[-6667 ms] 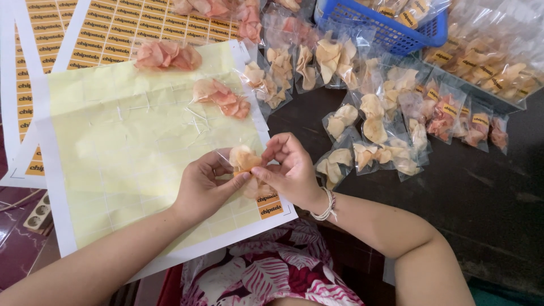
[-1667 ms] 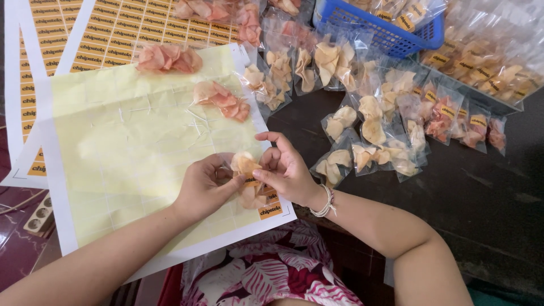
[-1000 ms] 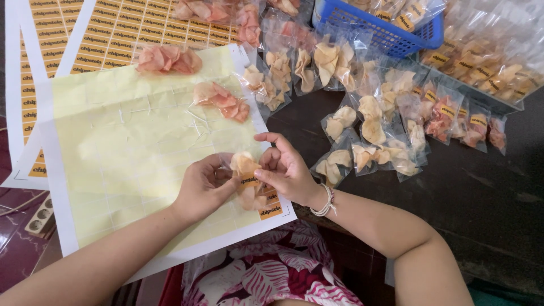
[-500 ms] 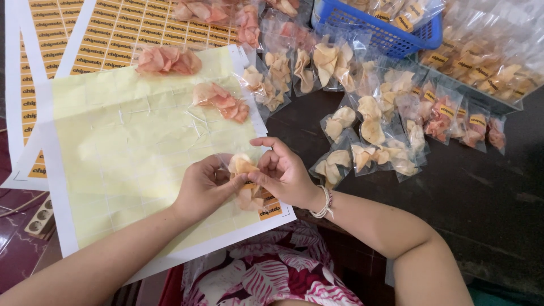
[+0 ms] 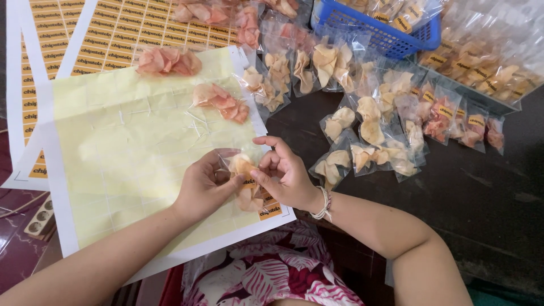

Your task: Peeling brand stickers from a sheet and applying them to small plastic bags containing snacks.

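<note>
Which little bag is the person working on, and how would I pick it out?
Find the big pale yellow sheet. At its lower right corner, the left hand and right hand pinch one clear bag of pale chips. Every other bag lies untouched on the table.

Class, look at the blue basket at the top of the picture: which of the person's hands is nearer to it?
Right. The right hand lies below the blue basket, slightly to its left; the left hand sits farther left, over the yellow sheet.
</note>
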